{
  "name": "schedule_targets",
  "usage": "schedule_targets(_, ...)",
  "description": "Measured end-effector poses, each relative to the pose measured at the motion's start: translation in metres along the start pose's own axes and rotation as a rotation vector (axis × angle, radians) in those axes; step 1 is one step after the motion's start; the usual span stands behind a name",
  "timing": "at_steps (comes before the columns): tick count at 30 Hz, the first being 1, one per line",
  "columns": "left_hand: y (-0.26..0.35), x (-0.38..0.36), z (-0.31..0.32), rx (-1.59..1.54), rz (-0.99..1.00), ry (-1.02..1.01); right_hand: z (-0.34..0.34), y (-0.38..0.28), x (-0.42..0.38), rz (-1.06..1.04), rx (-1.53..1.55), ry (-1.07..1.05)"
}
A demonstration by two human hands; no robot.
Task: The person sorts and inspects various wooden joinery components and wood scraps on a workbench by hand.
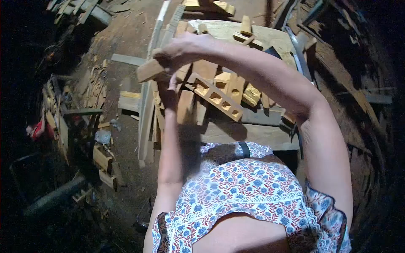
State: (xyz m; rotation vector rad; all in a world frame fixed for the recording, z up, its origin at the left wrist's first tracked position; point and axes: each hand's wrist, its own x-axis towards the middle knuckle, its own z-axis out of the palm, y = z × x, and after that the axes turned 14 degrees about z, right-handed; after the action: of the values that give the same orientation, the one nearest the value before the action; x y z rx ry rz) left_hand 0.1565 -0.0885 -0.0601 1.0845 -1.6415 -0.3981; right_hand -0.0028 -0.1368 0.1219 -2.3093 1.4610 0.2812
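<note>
A short wooden block (149, 71) is held above the left side of the low workbench (236, 131). My right hand (187, 47) reaches across from the right, its fingers wrapped around the block's upper end. Just below, my left hand (169, 86) is closed at the block's underside, thumb up and its other fingers mostly hidden. Close to the hands, a wooden bar with several square holes (216, 98) lies slanted over other wood pieces. A pale block with a round hole (235, 91) lies beside that bar.
Long wooden strips (147, 122) run along the bench's left side. Small offcuts (247, 26) lie at its far end, and a rough yellow block (252, 95) sits toward the right. Scrap wood (102, 158) and a clear plastic bag (102, 136) lie on the dirt floor at left.
</note>
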Motion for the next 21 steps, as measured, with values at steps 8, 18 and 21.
schedule_targets(8, 0.049, -0.025, -0.037, -0.197, -0.578, 0.156, 0.041, 0.035, -0.180, 0.358, 0.724, 0.115)
schedule_targets(18, 0.088, -0.059, -0.047, -0.399, -0.680, 0.058, 0.322, -0.034, -0.357, 1.276, 1.096, 0.027)
schedule_targets(21, 0.107, -0.048, -0.028, -0.238, -0.591, -0.092, 0.329, -0.042, -0.351, 1.313, 1.165, 0.084)
